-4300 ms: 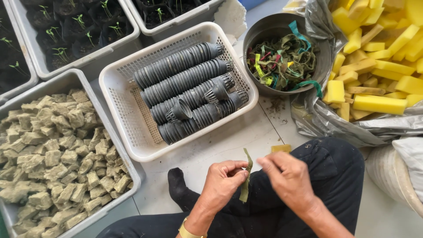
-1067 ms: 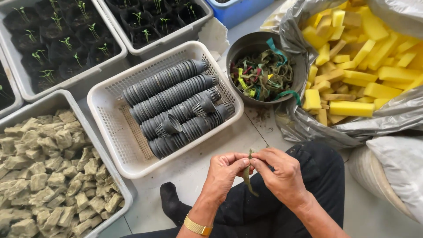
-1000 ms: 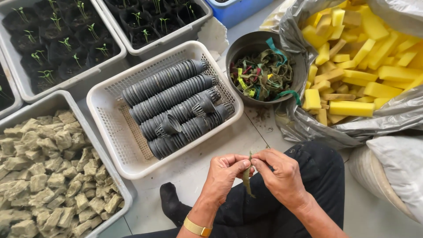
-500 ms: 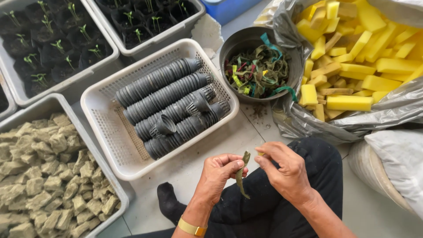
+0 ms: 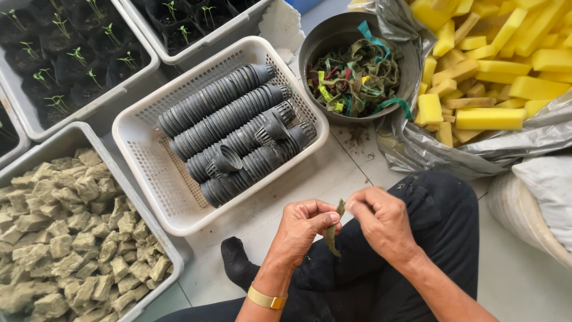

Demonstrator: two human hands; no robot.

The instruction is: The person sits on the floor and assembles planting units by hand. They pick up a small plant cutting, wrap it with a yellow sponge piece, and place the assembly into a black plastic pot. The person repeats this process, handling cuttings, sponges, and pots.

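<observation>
Green strip (image 5: pixel 332 229) pinched between left hand (image 5: pixel 305 223) and right hand (image 5: pixel 381 219), held upright over lap for handling; bowl of strips (image 5: pixel 356 65) beyond grip, within reach.

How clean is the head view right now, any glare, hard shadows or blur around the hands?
Head view: soft, even daylight, no hard shadows; mild sheen on the silver bag; left hand, right hand and the green strip between them are sharp; white basket mesh is crisp; slight wide-angle bending at the edges.
</observation>
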